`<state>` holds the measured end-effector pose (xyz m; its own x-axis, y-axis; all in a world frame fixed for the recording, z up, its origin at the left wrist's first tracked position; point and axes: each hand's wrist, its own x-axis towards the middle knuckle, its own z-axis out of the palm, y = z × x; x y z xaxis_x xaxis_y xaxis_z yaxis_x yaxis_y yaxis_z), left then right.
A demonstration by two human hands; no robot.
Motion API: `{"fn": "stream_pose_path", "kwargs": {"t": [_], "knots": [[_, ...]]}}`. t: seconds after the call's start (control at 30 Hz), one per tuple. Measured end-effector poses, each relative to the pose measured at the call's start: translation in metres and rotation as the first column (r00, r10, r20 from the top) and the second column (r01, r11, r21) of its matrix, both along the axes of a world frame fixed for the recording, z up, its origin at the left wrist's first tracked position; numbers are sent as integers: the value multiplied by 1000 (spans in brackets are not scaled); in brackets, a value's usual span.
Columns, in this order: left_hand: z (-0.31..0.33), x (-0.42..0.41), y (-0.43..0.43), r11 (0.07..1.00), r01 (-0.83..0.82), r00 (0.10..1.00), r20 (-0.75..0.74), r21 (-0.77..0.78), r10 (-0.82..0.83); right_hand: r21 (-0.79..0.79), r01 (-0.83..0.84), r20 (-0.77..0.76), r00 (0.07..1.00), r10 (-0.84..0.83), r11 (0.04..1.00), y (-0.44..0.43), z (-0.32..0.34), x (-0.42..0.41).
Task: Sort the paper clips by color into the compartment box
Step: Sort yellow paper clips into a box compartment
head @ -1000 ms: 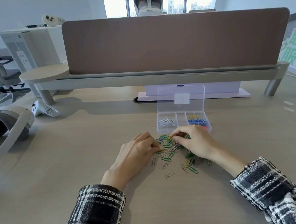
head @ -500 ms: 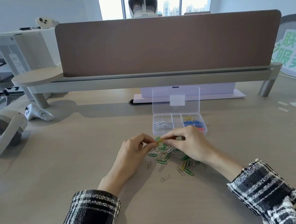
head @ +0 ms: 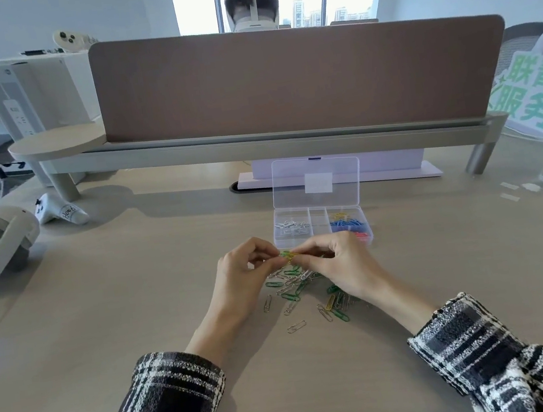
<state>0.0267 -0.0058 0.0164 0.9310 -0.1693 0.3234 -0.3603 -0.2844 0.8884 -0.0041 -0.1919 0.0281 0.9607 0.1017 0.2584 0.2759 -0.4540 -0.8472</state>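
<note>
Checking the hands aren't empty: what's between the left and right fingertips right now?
In the head view, green and yellow paper clips span the gap, pinched at either end by the left hand and the right hand.

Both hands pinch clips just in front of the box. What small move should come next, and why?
Probably draw the hands apart to unhook the clips. The left hand and right hand each pinch one end of a green and yellow clip pair, seemingly linked, above the loose pile. The colors differ, so they likely need separating before either goes into the compartment box.
</note>
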Motion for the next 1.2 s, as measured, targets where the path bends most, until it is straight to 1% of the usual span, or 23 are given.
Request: {"fn": "stream_pose_path", "kwargs": {"t": [0.07, 0.13, 0.2, 0.27, 0.33, 0.4, 0.5, 0.6, 0.7, 0.77, 0.83, 0.9, 0.93, 0.97, 1.0, 1.03, 1.07, 1.1, 1.2], "knots": [[1, 0, -3, 1000, 30, 1000, -8, -9, -30, 22, 15, 7, 1000, -15, 1000, -2, 0, -2], [3, 0, -6, 999, 44, 999, 5, 6, -44, 11, 46, 36, 998, -46, 999, -8, 0, -2], [0, 5, -5, 998, -3, 998, 56, 69, -1, -3, 103, 54, 993, -103, 995, -20, 0, 0], [-5, 12, -3, 986, -86, 994, 79, 145, 75, -14, 181, 77, 981, -179, 983, -36, 0, 9], [-8, 17, -2, 975, -138, 990, 37, 174, 134, -80, 263, 116, 960, -254, 961, -52, 1, 24], [-10, 18, -2, 982, -124, 992, -9, 145, 126, -159, 339, 156, 936, -315, 927, -66, 1, 41], [-11, 18, -4, 982, -110, 994, -10, 152, 113, -245, 434, 190, 898, -396, 867, -84, -1, 66], [-13, 19, -3, 980, -110, 993, -11, 166, 113, -313, 464, 198, 885, -420, 829, -93, -3, 82], [-12, 19, -3, 978, -103, 994, -7, 181, 106, -414, 438, 179, 899, -400, 798, -97, -6, 89], [-12, 19, -3, 973, -93, 995, 2, 211, 95, -452, 426, 165, 903, -396, 784, -98, -6, 89], [-11, 18, -2, 965, -84, 996, 35, 249, 78, -462, 438, 200, 898, -391, 771, -97, -2, 87], [-12, 14, -2, 961, -68, 995, 87, 268, 46, -443, 428, 255, 903, -347, 788, -90, 4, 77], [-12, 13, -2, 959, -56, 993, 112, 279, 25, -434, 384, 264, 919, -293, 815, -85, 7, 69], [-12, 12, -1, 955, -45, 992, 129, 292, 8, -438, 306, 245, 946, -215, 845, -79, 10, 61], [-12, 11, -1, 951, -38, 989, 149, 307, -8, -456, 205, 199, 972, -125, 866, -72, 12, 52], [-13, 10, -1, 946, -33, 984, 177, 322, -25, -487, 102, 143, 989, -36, 867, -65, 12, 43], [-14, 9, 0, 942, -26, 978, 204, 333, -45, -525, 22, 92, 995, 31, 851, -60, 12, 36], [-16, 9, 0, 939, -14, 972, 225, 345, -69, -567, -22, 59, 996, 67, 823, -55, 10, 32], [-19, 6, 3, 919, 36, 954, 261, 392, -148, -659, -55, 17, 996, 88, 750, -47, 7, 25]]}}
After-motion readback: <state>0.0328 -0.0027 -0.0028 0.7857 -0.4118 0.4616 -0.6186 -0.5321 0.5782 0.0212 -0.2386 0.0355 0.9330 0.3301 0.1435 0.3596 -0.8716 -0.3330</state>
